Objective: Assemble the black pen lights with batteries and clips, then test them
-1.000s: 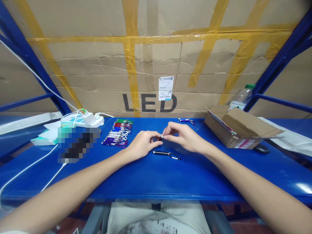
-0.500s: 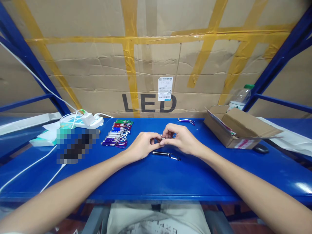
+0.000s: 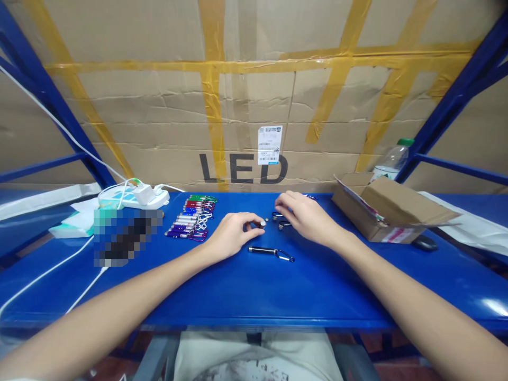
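Note:
My left hand (image 3: 235,233) rests on the blue table, thumb and index finger pinching a small silver disc (image 3: 262,223), like a button cell. Another tiny silver piece (image 3: 266,219) shows just beyond those fingertips. Over two dark metal pieces with clips (image 3: 282,225), partly covered, my right hand (image 3: 304,214) hovers with fingers loosely bent and apart; I see nothing held in it. A black penlight with a carabiner (image 3: 264,250) lies in front of both hands. To the left is a row of several coloured penlights with carabiners (image 3: 190,218).
An open cardboard box (image 3: 381,211) stands at the right, with a black mouse (image 3: 424,242) beside it and a plastic bottle (image 3: 392,161) behind. At the left are a white power strip (image 3: 159,199), cables and a blurred dark object (image 3: 127,241). A large carton (image 3: 159,121) closes off the back.
My right hand has parted from my left and moved right and slightly back, over the dark clipped pieces. The silver disc between my left fingertips is now exposed.

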Available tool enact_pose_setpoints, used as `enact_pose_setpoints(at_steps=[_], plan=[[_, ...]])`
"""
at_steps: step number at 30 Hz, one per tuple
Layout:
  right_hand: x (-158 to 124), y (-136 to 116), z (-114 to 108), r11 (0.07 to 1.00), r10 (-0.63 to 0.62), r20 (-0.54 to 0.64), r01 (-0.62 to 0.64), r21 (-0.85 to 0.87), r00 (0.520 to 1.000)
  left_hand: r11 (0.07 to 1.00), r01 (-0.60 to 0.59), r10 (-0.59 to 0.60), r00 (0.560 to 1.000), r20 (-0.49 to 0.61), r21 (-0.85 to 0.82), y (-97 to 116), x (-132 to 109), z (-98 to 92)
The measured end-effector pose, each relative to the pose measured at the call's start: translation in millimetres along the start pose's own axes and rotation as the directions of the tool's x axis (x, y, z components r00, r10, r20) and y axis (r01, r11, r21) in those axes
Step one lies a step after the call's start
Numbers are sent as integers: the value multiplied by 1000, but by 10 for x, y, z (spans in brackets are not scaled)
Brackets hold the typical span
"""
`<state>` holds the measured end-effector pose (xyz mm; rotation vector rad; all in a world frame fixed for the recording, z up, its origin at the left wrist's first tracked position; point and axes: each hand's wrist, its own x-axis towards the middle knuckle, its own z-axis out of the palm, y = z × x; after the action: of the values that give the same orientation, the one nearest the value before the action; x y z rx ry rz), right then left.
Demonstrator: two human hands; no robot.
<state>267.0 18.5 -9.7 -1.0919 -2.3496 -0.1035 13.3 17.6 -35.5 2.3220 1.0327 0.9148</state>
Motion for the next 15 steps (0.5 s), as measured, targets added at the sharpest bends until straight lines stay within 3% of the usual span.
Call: enact_pose_setpoints(at_steps=[3,9,12,15], plan=[[-18,115,-5,997,-19,141,30,-77,990,1000,19,-19,1000,12,21,-10,1,2],[-35,172,22,1000,-15,352,24,-21,936,998,57,-57,998,24,5,-9,1,10],[-28,137,22,998,-40,339,24,51,940,999,30,-31,999,22,25,-9,2,8],[-1,56,-10,983,-41,227,-1,182,973,999,-9,8,1000,25,45,7,-1,-1]])
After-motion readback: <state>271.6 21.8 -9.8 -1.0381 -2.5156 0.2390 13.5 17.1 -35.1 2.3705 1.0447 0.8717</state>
